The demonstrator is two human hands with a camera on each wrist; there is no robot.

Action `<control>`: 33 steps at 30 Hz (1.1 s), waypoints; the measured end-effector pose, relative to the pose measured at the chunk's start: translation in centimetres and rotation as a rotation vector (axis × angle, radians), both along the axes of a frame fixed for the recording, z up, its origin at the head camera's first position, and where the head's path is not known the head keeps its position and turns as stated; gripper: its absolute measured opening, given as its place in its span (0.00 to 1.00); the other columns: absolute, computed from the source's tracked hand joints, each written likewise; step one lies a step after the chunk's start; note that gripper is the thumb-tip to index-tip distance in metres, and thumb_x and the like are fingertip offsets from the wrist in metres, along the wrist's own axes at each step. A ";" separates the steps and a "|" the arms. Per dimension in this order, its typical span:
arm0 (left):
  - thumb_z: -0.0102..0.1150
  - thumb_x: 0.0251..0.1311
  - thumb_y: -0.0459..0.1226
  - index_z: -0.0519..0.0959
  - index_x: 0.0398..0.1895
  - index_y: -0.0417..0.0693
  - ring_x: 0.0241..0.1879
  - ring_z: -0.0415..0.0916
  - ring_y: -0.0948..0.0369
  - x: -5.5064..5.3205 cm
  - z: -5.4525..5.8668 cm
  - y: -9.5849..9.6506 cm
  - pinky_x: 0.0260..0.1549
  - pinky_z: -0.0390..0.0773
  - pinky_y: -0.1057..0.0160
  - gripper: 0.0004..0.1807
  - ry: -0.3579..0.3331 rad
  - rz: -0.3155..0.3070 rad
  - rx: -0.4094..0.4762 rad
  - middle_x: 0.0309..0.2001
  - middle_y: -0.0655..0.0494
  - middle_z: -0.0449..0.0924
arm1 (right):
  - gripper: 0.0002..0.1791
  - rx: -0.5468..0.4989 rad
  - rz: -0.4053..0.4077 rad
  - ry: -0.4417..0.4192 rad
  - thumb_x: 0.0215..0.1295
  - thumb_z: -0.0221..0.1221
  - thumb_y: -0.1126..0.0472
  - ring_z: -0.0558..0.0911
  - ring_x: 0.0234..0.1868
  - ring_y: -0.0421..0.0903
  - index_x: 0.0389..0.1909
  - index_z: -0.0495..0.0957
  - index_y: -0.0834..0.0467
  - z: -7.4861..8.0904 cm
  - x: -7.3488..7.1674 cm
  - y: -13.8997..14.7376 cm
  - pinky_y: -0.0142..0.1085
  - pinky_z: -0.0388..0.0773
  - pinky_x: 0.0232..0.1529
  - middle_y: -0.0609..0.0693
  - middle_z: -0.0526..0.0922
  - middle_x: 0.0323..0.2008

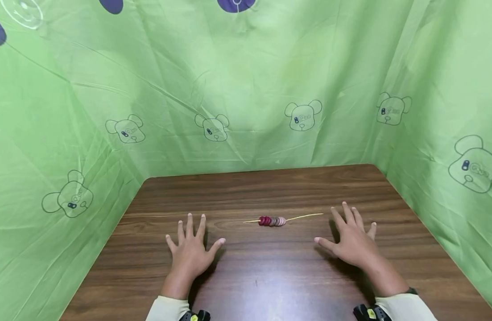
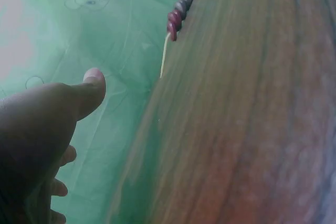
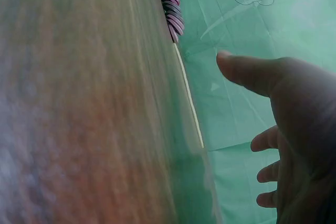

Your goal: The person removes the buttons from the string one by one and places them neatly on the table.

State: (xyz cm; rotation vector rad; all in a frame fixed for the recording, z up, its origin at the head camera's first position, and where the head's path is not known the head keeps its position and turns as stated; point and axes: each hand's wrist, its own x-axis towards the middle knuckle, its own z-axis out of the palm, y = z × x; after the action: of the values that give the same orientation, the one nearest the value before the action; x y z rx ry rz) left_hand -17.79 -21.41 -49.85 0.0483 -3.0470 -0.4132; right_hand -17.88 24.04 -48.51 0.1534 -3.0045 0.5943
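A thin yellow cord [image 1: 304,216] lies across the middle of the table, threaded through a row of flat round beads [image 1: 272,221]. The beads run from dark red on the left through grey-brown to pale pink on the right, pressed against each other. Bare cord sticks out at both ends, longer on the right. To the left of the cord my left hand [image 1: 191,252] is spread, palm down, holding nothing. My right hand [image 1: 354,240] is spread the same way near the cord's right end. Both wrist views show the beads [image 2: 180,14] beyond the thumb, apart from the hand.
The brown wood-grain table [image 1: 262,267] has its far edge against a green curtain [image 1: 254,151] printed with bear heads. The curtain also hangs along the left and right sides. Black wrist devices [image 1: 371,312] sit at both pale sleeves [image 1: 167,308].
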 end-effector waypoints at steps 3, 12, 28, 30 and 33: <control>0.52 0.69 0.75 0.50 0.91 0.57 0.87 0.38 0.28 0.1 0.1 0.2 0.74 0.39 0.13 0.57 -0.005 -0.004 0.022 0.90 0.36 0.38 | 0.61 -0.009 0.009 0.010 0.64 0.69 0.27 0.48 0.83 0.80 0.86 0.57 0.60 0.0 -0.2 -0.2 0.93 0.37 0.65 0.72 0.46 0.86; 0.58 0.69 0.72 0.55 0.90 0.55 0.84 0.49 0.28 -0.3 0.6 1.6 0.72 0.59 0.18 0.55 0.000 -0.069 0.071 0.88 0.32 0.47 | 0.52 -0.043 0.040 0.009 0.66 0.73 0.39 0.59 0.79 0.80 0.82 0.65 0.59 0.4 -1.1 -1.3 0.90 0.50 0.66 0.74 0.56 0.83; 0.67 0.68 0.64 0.65 0.86 0.52 0.71 0.75 0.32 -2.4 0.7 4.1 0.67 0.76 0.32 0.49 -0.020 -0.196 0.039 0.71 0.26 0.74 | 0.32 -0.063 0.162 -0.009 0.68 0.75 0.51 0.78 0.39 0.52 0.67 0.80 0.62 0.9 -3.7 -2.8 0.51 0.78 0.39 0.59 0.75 0.48; 0.67 0.69 0.63 0.66 0.85 0.54 0.74 0.72 0.31 -2.7 0.6 4.4 0.69 0.75 0.31 0.47 -0.029 -0.198 0.063 0.74 0.25 0.72 | 0.32 -0.072 0.185 -0.001 0.67 0.76 0.52 0.77 0.39 0.50 0.67 0.80 0.63 0.8 -3.9 -3.0 0.50 0.78 0.40 0.58 0.76 0.46; 0.68 0.70 0.61 0.70 0.83 0.55 0.75 0.70 0.29 -3.2 0.5 4.9 0.70 0.74 0.30 0.44 -0.028 -0.215 0.116 0.76 0.23 0.68 | 0.32 -0.096 0.209 0.004 0.67 0.76 0.55 0.76 0.39 0.50 0.67 0.81 0.64 0.7 -4.5 -3.4 0.49 0.78 0.41 0.59 0.77 0.47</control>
State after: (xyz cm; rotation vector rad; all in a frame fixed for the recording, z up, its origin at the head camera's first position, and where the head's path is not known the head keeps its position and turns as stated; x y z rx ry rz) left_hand -21.00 -16.52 -49.36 -0.2714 -3.0626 -0.6084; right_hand -22.35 20.62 -47.83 0.4666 -2.9697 0.7531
